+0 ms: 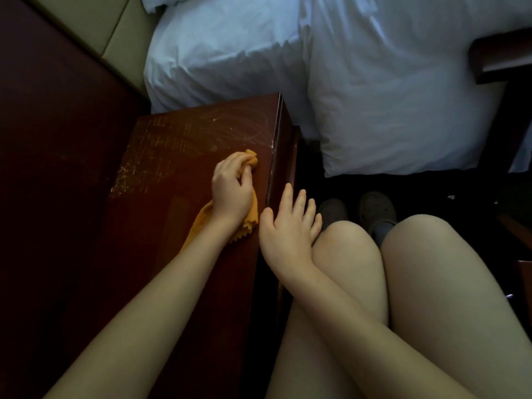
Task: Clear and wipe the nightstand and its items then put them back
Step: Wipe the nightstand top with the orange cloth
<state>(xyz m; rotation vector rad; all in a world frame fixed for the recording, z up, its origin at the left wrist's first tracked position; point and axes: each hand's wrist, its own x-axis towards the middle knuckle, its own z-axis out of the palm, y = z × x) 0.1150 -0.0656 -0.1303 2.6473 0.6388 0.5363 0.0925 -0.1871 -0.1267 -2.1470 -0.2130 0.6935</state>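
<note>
View from above a seated person. A dark red wooden nightstand (172, 139) fills the left of the picture, its scratched top bare of items. An orange cloth (247, 218) lies on the top, close to the right-hand edge. The left hand (230, 191) presses down on it, fingers curled and gripping a bunched end that pokes out past the fingertips. The right hand (288, 228) rests beside the nightstand's edge against a bare knee (339, 249), fingers straight and spread, holding nothing.

The cloth looks thin, soft and light. It should crumple and slide easily on the polished wood, so it is best held in a bunch, as now. Its length runs diagonally, from a zigzag-cut end beneath the wrist up toward the far right corner of the nightstand. White bedding (230, 53) lies beyond, and grey shoes (374, 208) are on the dark floor.
</note>
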